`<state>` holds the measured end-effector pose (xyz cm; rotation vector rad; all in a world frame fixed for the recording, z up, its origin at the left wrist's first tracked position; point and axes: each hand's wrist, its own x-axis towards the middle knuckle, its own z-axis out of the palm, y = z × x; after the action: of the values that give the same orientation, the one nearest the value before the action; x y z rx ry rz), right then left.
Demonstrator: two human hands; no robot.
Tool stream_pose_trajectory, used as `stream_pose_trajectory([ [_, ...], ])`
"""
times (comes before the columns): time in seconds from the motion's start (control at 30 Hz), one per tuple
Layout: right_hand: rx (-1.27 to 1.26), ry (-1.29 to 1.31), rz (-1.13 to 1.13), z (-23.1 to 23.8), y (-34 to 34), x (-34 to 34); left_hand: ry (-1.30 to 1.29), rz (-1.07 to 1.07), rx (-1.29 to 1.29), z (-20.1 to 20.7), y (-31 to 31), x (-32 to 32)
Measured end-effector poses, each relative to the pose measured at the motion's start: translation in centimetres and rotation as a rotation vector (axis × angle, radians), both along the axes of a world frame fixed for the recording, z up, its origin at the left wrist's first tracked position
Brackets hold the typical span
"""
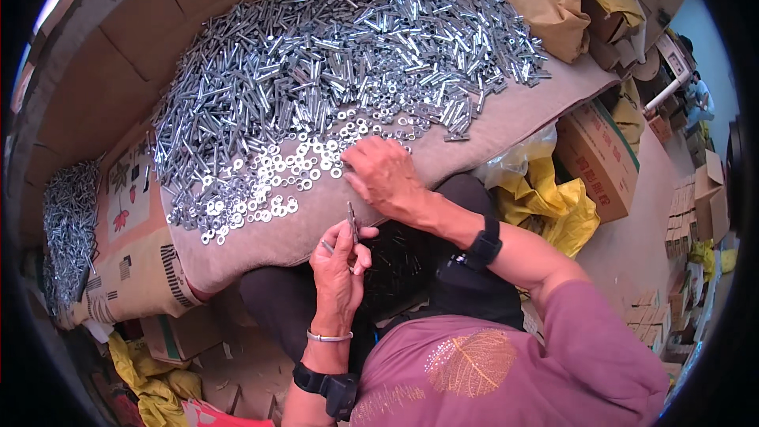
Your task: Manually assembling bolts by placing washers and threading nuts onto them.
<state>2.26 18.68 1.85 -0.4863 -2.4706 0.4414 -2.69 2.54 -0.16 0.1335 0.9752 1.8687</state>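
Note:
My left hand (pixel 338 265) is closed just off the table's near edge, thumb against fingers. A slim metal bolt (pixel 351 215) stands upright in its grip. Farther up and to the right, my right hand (pixel 386 177) is over the near side of the loose hardware. Its fingers are curled down, and whatever is between the fingertips is hidden. Beside those fingertips lie flat silver washers (pixel 304 160) in a loose spread. Small nuts (pixel 389 98) are scattered behind them. A large heap of metal bolts with sleeves (pixel 316 55) covers the far part of the table.
A brown padded cloth (pixel 506 130) covers the table. Another bolt pile (pixel 69 225) lies at far left on a patterned cloth (pixel 146 245). At right stand a cardboard box (pixel 597 160) and a yellow plastic bag (pixel 553 202). Another person (pixel 699 101) is in the far right background.

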Motion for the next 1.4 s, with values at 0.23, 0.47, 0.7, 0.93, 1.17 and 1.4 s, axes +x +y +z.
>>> stream_pose_trajectory([
  [0.23, 0.230, 0.009, -0.030, -0.6, 0.8, -0.8, 0.049, 0.024, 0.009, 0.3, 1.6, -0.3],
  [0.47, -0.544, 0.192, 0.098, 1.9, -1.1, 4.7, 0.126, -0.011, -0.042, 1.4, 2.5, 1.6],
  [0.7, -0.134, 0.217, 0.144, 1.3, -2.0, 7.2, -0.032, -0.093, -0.025, 1.5, 2.2, 3.1],
  [0.93, -0.042, 0.224, 0.169, 0.5, -0.8, 6.8, -0.071, -0.057, -0.037, 1.3, 1.8, 2.2],
  [1.17, 0.305, -0.014, -0.051, -0.8, 1.5, 3.1, -0.004, -0.023, -0.026, 0.7, 2.7, 1.4],
  [1.4, 0.184, 0.105, -0.051, 0.2, 1.0, 4.1, 0.069, -0.004, -0.045, 0.6, 4.0, 1.6],
])
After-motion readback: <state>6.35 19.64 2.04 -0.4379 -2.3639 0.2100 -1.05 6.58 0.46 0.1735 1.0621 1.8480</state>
